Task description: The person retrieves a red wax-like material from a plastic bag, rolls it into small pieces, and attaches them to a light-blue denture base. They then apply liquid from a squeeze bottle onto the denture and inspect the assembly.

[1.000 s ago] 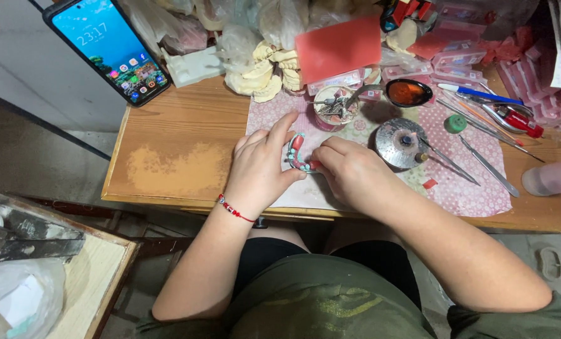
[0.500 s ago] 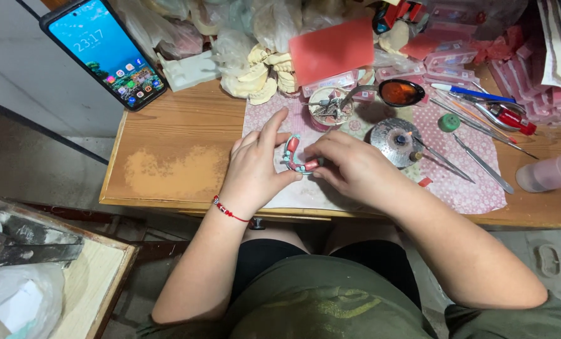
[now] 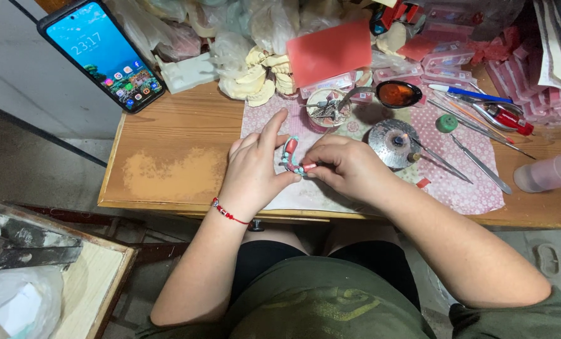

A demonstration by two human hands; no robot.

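Item in hand: a small curved pink piece (image 3: 291, 155) with pale teeth set along it, held above the pink dotted mat (image 3: 462, 188) at the near edge of my wooden desk (image 3: 174, 157).

My left hand (image 3: 253, 169): fingers closed on the left side of the piece, forefinger raised and pointing away from me; a red cord bracelet (image 3: 228, 213) sits at the wrist.

My right hand (image 3: 346, 166): fingertips pinched on the lower right end of the piece. Both hands are together, touching over it.

On the mat, just beyond my right hand: a round metal burner (image 3: 390, 143) with a small flame. Beside it, further back: a small round dish (image 3: 326, 108) holding metal bits, and a spoon-like ladle (image 3: 397, 94) with dark red contents.

Right of the burner: thin metal tools (image 3: 475, 160), a green cap (image 3: 446, 123), a blue pen (image 3: 466, 92), a pale pink bottle (image 3: 547, 172) lying flat.

Back of desk: cream plaster casts (image 3: 255, 78), a red sheet (image 3: 329, 51).

Far left, propped up: a phone (image 3: 101, 53), screen lit.
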